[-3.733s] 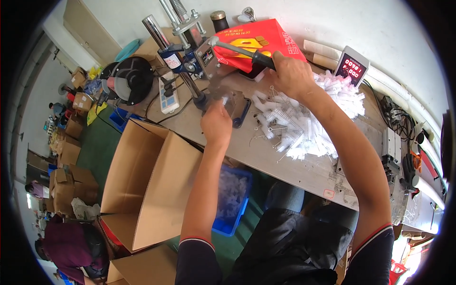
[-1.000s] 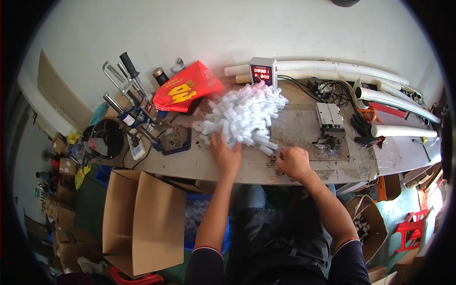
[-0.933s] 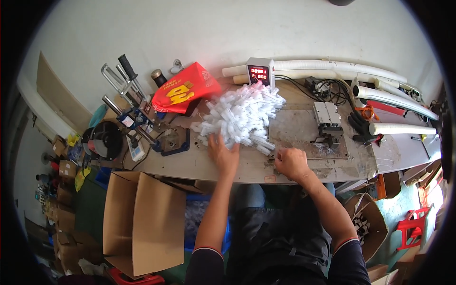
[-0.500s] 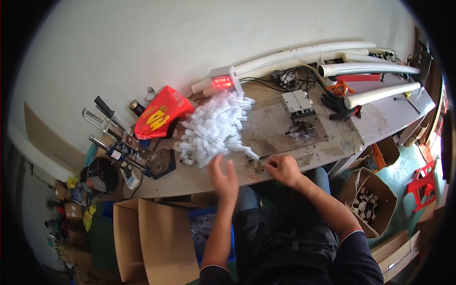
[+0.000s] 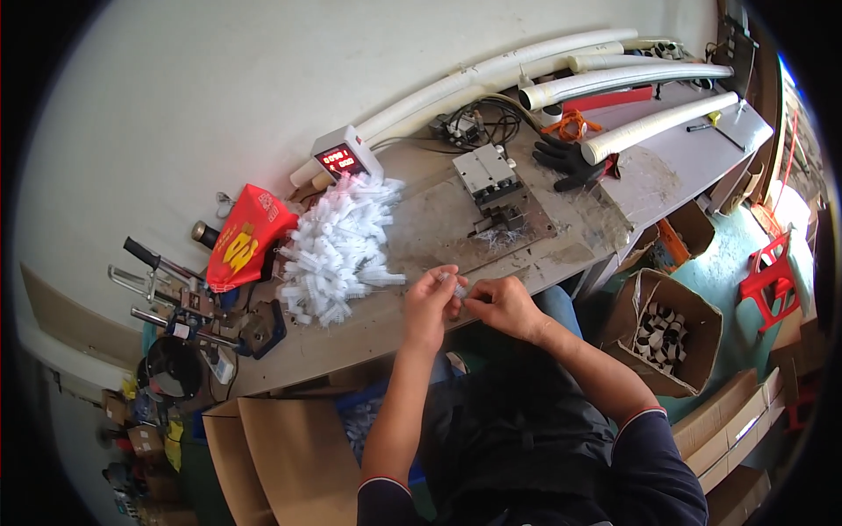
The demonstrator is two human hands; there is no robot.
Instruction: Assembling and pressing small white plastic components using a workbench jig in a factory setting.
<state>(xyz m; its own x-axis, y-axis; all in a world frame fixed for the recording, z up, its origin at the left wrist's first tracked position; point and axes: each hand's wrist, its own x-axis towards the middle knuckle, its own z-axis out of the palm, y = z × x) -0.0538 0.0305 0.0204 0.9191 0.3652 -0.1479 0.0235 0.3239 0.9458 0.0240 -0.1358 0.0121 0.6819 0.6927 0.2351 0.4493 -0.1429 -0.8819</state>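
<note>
The table [image 5: 281,358] bears a heap of white brushes [image 5: 338,250]. Near its front edge, the left hand [image 5: 428,309] curls closed round one brush [image 5: 460,290] — the right hand [image 5: 504,307], fingers bunched, meets it, grip unclear

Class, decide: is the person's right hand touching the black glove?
Apart: the head view shows a wide stretch of bench top between the right hand and the black glove.

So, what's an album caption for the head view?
Left hand and right hand meet at a small whitish piece near a heap of white brushes on a workbench.
</note>
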